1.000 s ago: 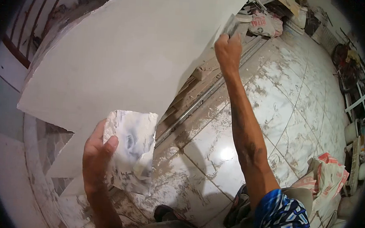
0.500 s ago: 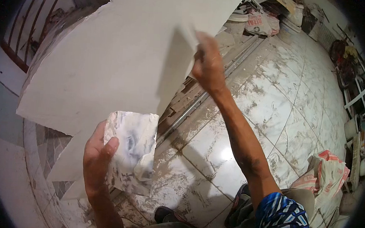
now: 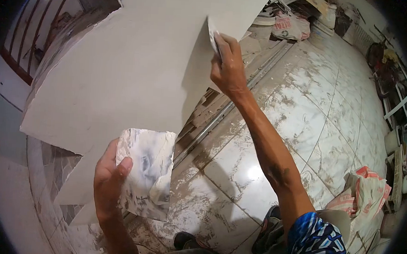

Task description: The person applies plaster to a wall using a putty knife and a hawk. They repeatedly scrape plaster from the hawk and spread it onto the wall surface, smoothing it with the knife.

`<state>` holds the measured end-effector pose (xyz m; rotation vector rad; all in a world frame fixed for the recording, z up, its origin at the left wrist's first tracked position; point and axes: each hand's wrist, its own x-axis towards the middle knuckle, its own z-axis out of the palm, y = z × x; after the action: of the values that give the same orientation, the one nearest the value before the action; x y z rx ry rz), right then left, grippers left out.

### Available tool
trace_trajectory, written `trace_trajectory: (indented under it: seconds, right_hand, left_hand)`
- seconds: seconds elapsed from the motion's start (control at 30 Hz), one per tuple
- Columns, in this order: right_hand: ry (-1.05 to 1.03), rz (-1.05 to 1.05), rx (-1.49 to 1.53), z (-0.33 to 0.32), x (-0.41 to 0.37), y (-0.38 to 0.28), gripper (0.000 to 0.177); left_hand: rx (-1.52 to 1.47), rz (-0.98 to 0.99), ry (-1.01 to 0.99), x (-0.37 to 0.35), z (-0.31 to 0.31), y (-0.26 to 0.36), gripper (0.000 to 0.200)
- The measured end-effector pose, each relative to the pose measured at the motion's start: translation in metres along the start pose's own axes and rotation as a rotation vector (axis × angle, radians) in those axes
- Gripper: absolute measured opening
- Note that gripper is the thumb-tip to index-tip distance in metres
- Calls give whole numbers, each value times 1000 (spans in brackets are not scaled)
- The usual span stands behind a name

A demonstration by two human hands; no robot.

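Note:
My left hand (image 3: 109,182) grips a small flat mud board (image 3: 147,175), its thumb on the face and the fingers behind. Creamy white putty is smeared over the board, thickest along the top and right edges. In my right hand (image 3: 228,68) is a putty knife (image 3: 212,36), seen nearly edge-on with a whitish blade. The blade is at the surface of a large pale drywall panel (image 3: 109,74), close to its right side, and throws a dark shadow on it. The panel's left edge is ragged.
A metal channel (image 3: 218,115) and wooden strips lie along the panel's right side. White floor tiles (image 3: 297,109) are smeared with mud. A red-and-white sack (image 3: 365,192) rests at the right; another printed sack (image 3: 289,27) sits among clutter at the back. My shoes (image 3: 189,241) stand below.
My right hand has slowed from a blur and turned slightly, so the putty knife's blade now shows clearly against the panel. The mud board has dipped slightly in my left hand.

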<state>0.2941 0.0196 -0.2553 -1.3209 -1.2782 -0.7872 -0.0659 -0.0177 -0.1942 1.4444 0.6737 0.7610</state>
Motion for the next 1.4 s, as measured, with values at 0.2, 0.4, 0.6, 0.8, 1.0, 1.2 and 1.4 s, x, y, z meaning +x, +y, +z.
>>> trace_trajectory:
  seconds: [0.2, 0.4, 0.6, 0.8, 1.0, 1.2, 1.4]
  right_hand:
    - [62, 533, -44, -8, 18, 51, 21]
    - [-57, 356, -15, 9, 48, 34, 37]
    - [10, 14, 153, -16, 17, 0, 39]
    - [196, 254, -87, -17, 52, 44, 20]
    - [206, 92, -205, 26, 55, 31, 51]
    - [100, -65, 38, 2, 20, 2, 48]
    - [76, 565, -77, -10, 42, 60, 35]
  left_hand:
    - [78, -45, 12, -3, 0, 1, 61]
    - [87, -55, 27, -5, -1, 4, 63]
    - [13, -45, 29, 2, 10, 2, 64]
    - [38, -46, 20, -4, 6, 2, 62]
    - [24, -63, 28, -6, 2, 3, 60]
    - [6, -46, 8, -1, 11, 4, 59]
    - [77, -46, 27, -9, 11, 11, 63]
